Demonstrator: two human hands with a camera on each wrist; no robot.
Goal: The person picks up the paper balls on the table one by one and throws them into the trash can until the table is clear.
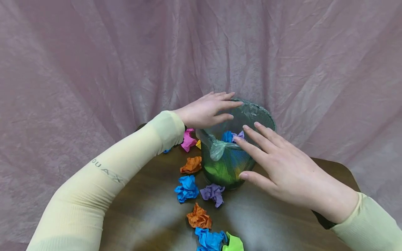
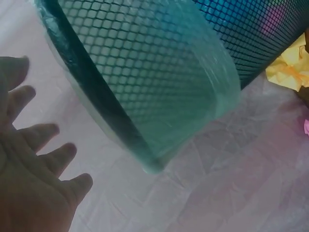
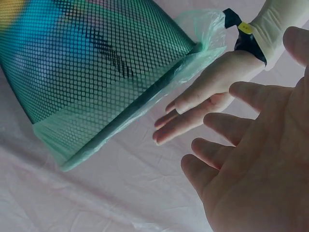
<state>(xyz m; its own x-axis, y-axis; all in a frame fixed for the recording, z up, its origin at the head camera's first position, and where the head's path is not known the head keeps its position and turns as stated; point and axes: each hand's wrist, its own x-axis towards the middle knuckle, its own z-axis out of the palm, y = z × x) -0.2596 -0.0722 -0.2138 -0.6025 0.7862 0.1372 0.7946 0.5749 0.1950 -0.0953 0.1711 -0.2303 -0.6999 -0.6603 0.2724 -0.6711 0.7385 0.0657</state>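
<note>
A dark mesh wastebasket (image 1: 265, 116) stands on the table, lined with a thin green plastic bag (image 1: 217, 150) folded over its rim. Inside lie crumpled papers, among them a blue ball (image 1: 227, 136) and a lilac one (image 1: 240, 135); more colours show through the mesh. My left hand (image 1: 207, 111) is stretched over the basket's left rim, fingers extended and palm down, holding nothing. On the near right side, my right hand (image 1: 279, 162) is held with spread fingers in front of the rim, also holding nothing. Both wrist views show the bag's edge beside the straight fingers.
Crumpled papers lie left and in front of the basket: pink (image 1: 188, 140), orange (image 1: 191, 165), blue (image 1: 186, 189), purple (image 1: 213, 194), another orange (image 1: 199, 217), another blue (image 1: 209, 240) and lime green (image 1: 233, 242). A pink curtain (image 1: 125, 62) hangs behind the brown table (image 1: 144, 205).
</note>
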